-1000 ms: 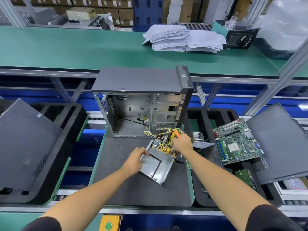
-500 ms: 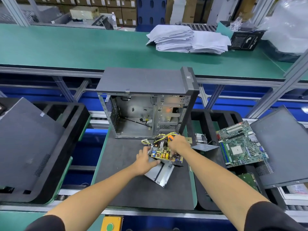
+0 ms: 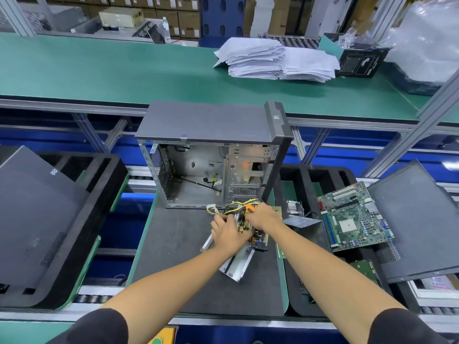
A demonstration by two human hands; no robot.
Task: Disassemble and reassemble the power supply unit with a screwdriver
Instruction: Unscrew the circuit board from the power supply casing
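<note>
The power supply's bare circuit board [image 3: 244,225], with yellow and black wires [image 3: 238,206] at its far end, lies over its silver metal casing [image 3: 237,265] on the dark mat. My left hand [image 3: 227,233] rests on the board's left side with fingers curled over its edge. My right hand [image 3: 264,217] grips an orange-handled screwdriver [image 3: 249,209] over the board's right side. The screwdriver's tip is hidden behind my hands.
An open grey computer case [image 3: 211,155] stands just beyond the board. A green motherboard [image 3: 352,218] and a grey side panel [image 3: 417,219] lie on the black tray at right. Another black tray with a panel [image 3: 37,219] sits at left. Paper stacks [image 3: 273,59] lie on the far green bench.
My left hand has moved from the casing's left edge up onto the circuit board. The board has shifted over the casing, covering more of it. My right hand stays at the board with the screwdriver.
</note>
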